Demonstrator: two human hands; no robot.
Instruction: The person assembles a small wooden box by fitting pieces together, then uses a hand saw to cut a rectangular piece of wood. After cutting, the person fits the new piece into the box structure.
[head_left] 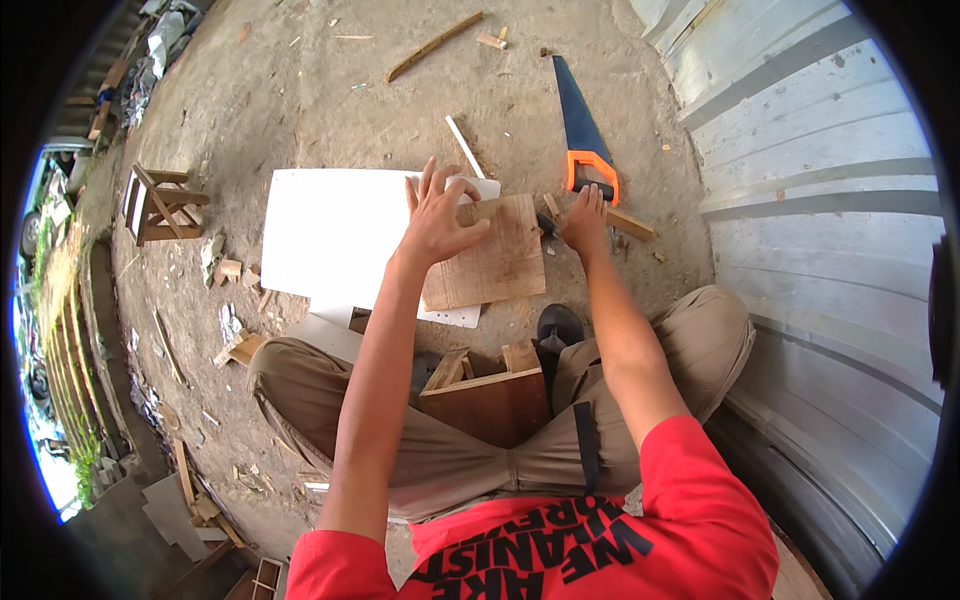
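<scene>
My left hand (437,222) is raised over the far left part of a square wooden board (492,255), fingers spread and nothing in them. The board lies partly on a large white panel (325,225). To the right, my right hand (586,222) reaches to the handle of a hand saw (577,115), its fingers stretched onto the grip. The saw has a dark blue blade pointing away and an orange and black handle. A small dark object (546,226) sits between the board and my right hand; its kind is unclear.
A wooden box-like piece (485,395) stands between my crossed legs. Wood strips (432,47) and a thin white strip (464,146) lie on the ground. A small wooden stool (165,205) and scraps are at left. A corrugated metal wall (815,200) closes the right side.
</scene>
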